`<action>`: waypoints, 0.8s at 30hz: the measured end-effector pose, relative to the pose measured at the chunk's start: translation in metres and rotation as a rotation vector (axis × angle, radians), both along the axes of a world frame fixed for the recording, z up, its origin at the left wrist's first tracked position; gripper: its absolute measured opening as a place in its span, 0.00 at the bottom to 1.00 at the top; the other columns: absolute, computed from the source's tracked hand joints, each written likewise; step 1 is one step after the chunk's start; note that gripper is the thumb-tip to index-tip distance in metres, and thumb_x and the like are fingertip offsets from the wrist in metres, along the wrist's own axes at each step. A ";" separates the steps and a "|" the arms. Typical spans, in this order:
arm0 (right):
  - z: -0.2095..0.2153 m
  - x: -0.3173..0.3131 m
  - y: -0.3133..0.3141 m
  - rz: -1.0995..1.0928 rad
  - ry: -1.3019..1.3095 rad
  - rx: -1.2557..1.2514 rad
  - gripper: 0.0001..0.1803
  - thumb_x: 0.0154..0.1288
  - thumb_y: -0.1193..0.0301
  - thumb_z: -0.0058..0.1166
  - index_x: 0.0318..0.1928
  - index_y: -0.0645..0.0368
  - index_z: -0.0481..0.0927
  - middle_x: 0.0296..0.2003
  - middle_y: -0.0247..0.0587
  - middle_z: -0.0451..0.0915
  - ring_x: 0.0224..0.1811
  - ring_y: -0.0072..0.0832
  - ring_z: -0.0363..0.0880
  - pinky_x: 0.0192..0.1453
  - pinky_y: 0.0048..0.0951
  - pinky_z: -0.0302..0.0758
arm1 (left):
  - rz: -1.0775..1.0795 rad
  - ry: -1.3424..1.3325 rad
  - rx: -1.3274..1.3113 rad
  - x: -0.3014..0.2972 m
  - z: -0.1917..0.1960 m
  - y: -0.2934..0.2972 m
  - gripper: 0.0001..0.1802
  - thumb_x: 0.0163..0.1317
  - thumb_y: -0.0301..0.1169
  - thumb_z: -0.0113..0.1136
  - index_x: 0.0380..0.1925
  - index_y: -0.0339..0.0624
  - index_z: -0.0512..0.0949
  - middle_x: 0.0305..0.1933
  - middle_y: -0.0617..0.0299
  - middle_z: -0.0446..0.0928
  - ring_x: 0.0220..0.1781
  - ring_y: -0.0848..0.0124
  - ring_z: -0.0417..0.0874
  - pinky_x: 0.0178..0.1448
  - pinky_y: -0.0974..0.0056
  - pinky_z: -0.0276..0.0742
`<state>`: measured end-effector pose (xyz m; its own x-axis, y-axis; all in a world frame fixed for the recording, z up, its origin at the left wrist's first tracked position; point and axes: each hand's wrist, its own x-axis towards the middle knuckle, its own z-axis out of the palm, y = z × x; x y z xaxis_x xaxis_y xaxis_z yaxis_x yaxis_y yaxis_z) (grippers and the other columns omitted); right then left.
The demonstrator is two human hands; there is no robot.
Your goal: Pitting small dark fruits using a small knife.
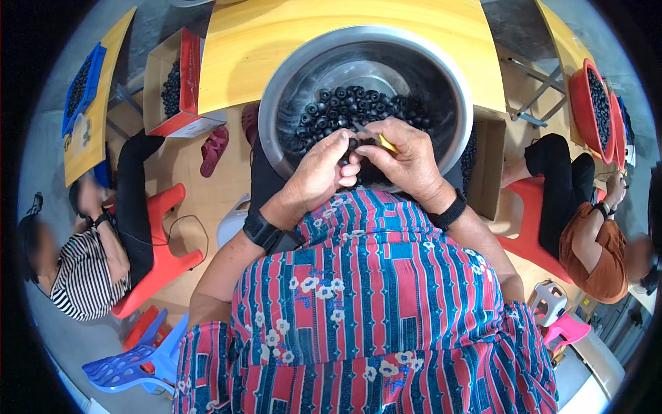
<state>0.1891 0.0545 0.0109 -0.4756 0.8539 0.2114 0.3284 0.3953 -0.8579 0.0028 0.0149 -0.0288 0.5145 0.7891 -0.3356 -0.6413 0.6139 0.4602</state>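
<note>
A wide metal basin (273,114) stands in front of me, with many small round black rubber-like pieces (348,103) heaped in its near half. Over its near rim my left hand (314,174) pinches one black piece (352,144) between thumb and fingers. Close against it, my right hand (408,157) is closed around a small knife (388,143) with a yellow handle; a short grey blade seems to show by the thumb. The fingertips of both hands nearly meet. My right fingers partly hide the knife.
Beneath the basin is a yellow table (234,62). A red carton (189,76) of black pieces is at the left, a brown box (491,165) at the right. Seated people work on both sides, near a blue tray (81,90) and a red basin (586,103). A sandal (214,152) lies on the floor.
</note>
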 end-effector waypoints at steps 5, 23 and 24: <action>0.006 0.002 -0.001 0.058 -0.137 0.026 0.13 0.64 0.61 0.60 0.40 0.58 0.81 0.32 0.48 0.80 0.37 0.45 0.81 0.39 0.38 0.76 | 0.038 -0.018 0.012 -0.002 0.001 0.000 0.15 0.77 0.44 0.42 0.45 0.45 0.69 0.35 0.67 0.66 0.31 0.79 0.64 0.32 0.75 0.62; 0.008 -0.002 -0.006 0.044 -0.374 0.234 0.12 0.64 0.62 0.60 0.35 0.58 0.77 0.28 0.43 0.75 0.30 0.43 0.80 0.32 0.40 0.76 | 0.067 0.016 0.019 -0.002 0.007 0.002 0.15 0.77 0.44 0.41 0.41 0.45 0.70 0.34 0.68 0.67 0.29 0.80 0.63 0.32 0.73 0.61; 0.007 -0.002 -0.006 0.044 -0.371 0.234 0.12 0.64 0.62 0.60 0.35 0.58 0.77 0.28 0.43 0.75 0.30 0.43 0.80 0.32 0.40 0.76 | 0.068 0.016 0.019 -0.002 0.007 0.002 0.15 0.77 0.44 0.41 0.41 0.45 0.69 0.34 0.68 0.67 0.29 0.79 0.63 0.32 0.73 0.61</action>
